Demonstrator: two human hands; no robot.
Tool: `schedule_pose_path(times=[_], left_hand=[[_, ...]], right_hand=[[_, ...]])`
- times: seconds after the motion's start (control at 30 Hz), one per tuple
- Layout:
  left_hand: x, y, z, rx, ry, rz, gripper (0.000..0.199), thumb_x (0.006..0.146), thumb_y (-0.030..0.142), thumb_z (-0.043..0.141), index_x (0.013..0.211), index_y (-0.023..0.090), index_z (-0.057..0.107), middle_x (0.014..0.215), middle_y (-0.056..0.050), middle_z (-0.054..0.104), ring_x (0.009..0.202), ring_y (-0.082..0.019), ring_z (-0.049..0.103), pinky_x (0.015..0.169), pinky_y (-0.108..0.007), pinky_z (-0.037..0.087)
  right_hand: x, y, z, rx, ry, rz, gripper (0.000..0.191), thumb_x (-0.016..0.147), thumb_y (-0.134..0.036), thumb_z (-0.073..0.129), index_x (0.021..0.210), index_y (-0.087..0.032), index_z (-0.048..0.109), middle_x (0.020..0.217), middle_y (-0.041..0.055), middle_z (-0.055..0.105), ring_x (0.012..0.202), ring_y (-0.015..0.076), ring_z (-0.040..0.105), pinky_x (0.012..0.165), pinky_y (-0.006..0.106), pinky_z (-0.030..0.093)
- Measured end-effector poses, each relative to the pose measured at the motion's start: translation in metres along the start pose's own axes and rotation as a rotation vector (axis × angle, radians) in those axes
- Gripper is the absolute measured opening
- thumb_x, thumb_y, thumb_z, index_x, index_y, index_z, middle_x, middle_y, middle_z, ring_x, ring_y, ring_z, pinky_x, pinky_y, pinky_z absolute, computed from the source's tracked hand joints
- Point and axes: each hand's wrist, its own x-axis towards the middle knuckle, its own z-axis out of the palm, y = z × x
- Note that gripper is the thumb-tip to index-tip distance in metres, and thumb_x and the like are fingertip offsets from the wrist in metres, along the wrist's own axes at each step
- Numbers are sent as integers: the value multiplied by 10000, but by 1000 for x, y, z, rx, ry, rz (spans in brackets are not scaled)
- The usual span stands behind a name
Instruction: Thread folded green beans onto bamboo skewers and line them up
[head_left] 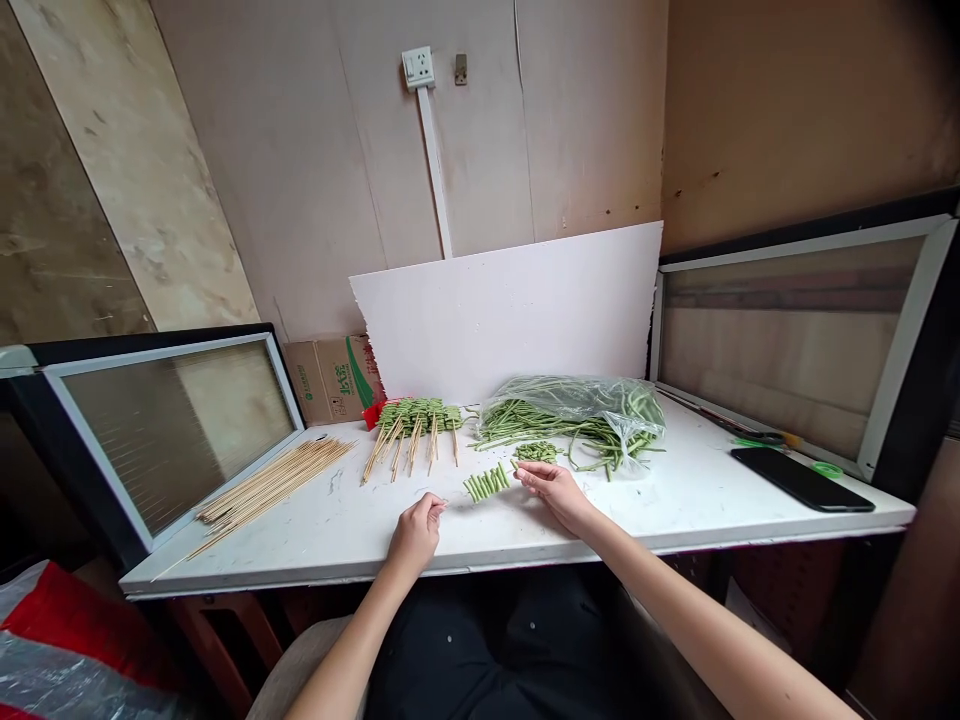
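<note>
Green bean row [486, 484]: on a thin skewer [455, 498] above the counter [315, 530], between left hand [417, 530] and right hand [553, 490].
Left hand: fingers pinched at the skewer's left end.
Right hand: fingertips narrowed on a bean piece [515, 465] at the row's other end.
Cut beans [536, 453]: heaped just beyond right hand.
Bare skewers [277, 480]: spread at left.

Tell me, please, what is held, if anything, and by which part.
Left hand: a bean skewer, by its bare end; right hand: apparently a bean piece at the other end.
</note>
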Motion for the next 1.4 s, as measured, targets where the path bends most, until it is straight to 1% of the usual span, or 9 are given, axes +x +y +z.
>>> schedule_pose_path(times=[0.17, 0.23, 0.37, 0.53, 0.73, 0.9, 1.07, 1.27, 1.4], left_hand=[[1, 4, -2, -5, -4, -5, 241, 1017, 264, 413, 933, 225, 636, 762, -37, 698, 703, -201, 667, 680, -281, 460], [0, 5, -3, -10, -12, -4, 239, 1018, 259, 413, 929, 227, 633, 773, -38, 704, 705, -197, 667, 672, -274, 454], [0, 5, -4, -9, -19, -11, 245, 1027, 263, 409, 929, 226, 631, 781, -38, 705, 710, -198, 667, 664, -274, 445], [0, 4, -4, -17, -26, -10, 237, 1024, 251, 410, 950, 224, 633, 765, -39, 691, 730, -204, 681, 680, -278, 461], [0, 2, -2, -16, -16, -9, 217, 1016, 228, 420, 953, 230, 628, 789, -47, 706, 771, -213, 702, 701, -285, 487], [0, 2, -2, -8, -11, -3, 213, 1004, 207, 427, 950, 231, 632, 781, -45, 706, 762, -210, 702, 696, -284, 489], [1, 2, -2, -4, -10, 7, 211, 1004, 198, 433, 949, 228, 635, 781, -42, 710, 744, -202, 697, 690, -276, 478], [1, 1, -2, 12, -17, 4, 219, 1009, 183, 431, 962, 224, 641, 804, -49, 728, 757, -204, 701, 678, -272, 462], [1, 2, -2, 25, -13, -7, 219, 1007, 185, 434, 968, 227, 645, 786, -43, 718, 756, -205, 699, 673, -271, 459]], right_hand=[[4, 5, -1, 19, -1, -5, 462, 666, -506, 941, 1000, -198, 853, 1094, 118, 789, 863, 204, 673, 713, 302, 494], [5, 6, -2, 35, -1, -9, 446, 676, -505, 938, 987, -196, 854, 1065, 112, 787, 837, 189, 662, 697, 289, 488], [6, 6, -2, 44, -26, 3, 422, 683, -485, 940, 980, -199, 854, 1097, 112, 781, 836, 179, 657, 690, 282, 484], [6, 6, -1, 78, -19, -1, 442, 655, -468, 956, 989, -199, 847, 1049, 100, 787, 817, 169, 653, 692, 285, 485], [4, 4, 1, 76, -28, 5, 414, 678, -463, 949, 966, -184, 845, 1006, 100, 777, 784, 161, 632, 668, 267, 487], [4, 2, 2, 53, -10, 4, 424, 669, -481, 949, 959, -190, 846, 988, 99, 778, 792, 175, 644, 655, 272, 484], [4, 3, 2, 48, -17, -5, 431, 667, -480, 953, 959, -182, 842, 1026, 113, 779, 819, 181, 655, 664, 269, 494], [6, 7, 0, 59, -12, 4, 459, 680, -470, 945, 1025, -185, 838, 1052, 105, 776, 816, 169, 646, 669, 271, 489], [5, 6, 0, 44, -11, 3, 455, 675, -468, 944, 1013, -182, 841, 1051, 112, 780, 813, 179, 655, 662, 281, 489]])
